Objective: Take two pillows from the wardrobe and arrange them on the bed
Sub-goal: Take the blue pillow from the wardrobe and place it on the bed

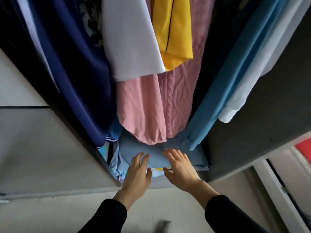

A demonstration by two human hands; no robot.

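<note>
Both hands reach into the bottom of an open wardrobe [252, 135], its dark side walls framing a row of hanging clothes. The left hand [137, 174] and the right hand [180, 167] are a little apart, fingers spread and flat, palms down, resting on or just over a blue pillow [151, 152]; neither has closed around anything. The pillow lies on the wardrobe floor, soft and rounded at its front edge, covered in a smooth, matte blue cloth. Under its front edge peeks a brightly printed fabric [159, 170] in yellow, white and light blue; whether that is a second pillow cannot be told. Above hang a pink cable-knit sweater [178, 101] with raised twisted ribs, a finely ribbed pink garment [139, 111] with a rounded hem, a white ribbed top [129, 41], a glossy yellow garment [175, 31] with a thin dark stripe, a deep navy garment [70, 68] edged in white stripes at its hem, and a long smooth blue cloth [235, 78] beside a white shirt [262, 68]. Both forearms wear black sleeves [235, 216]. No writing or label can be read anywhere.
</note>
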